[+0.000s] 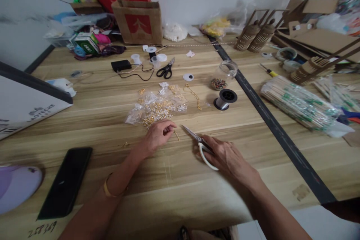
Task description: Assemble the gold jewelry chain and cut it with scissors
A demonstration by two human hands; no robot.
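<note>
My left hand [159, 134] is closed, thumb and fingers pinched together beside a pile of gold and silver jewelry findings [159, 111] in clear bags. Just past its fingertips shows a short gold chain piece [177, 135]; I cannot tell whether the fingers hold it or it lies on the table. My right hand [228, 157] grips scissors [206, 153] with a white handle, the blades pointing toward the left hand and looking closed. A longer gold chain [194, 95] lies behind, left of a spool of silver wire [225, 99].
On the wooden table [135, 202] are a black phone [66, 182], black-handled scissors [165, 69], a jar of beads [221, 77] and bagged sticks [298, 101]. A dark strip [270, 122] crosses the tabletop. A paper bag [137, 22] stands behind.
</note>
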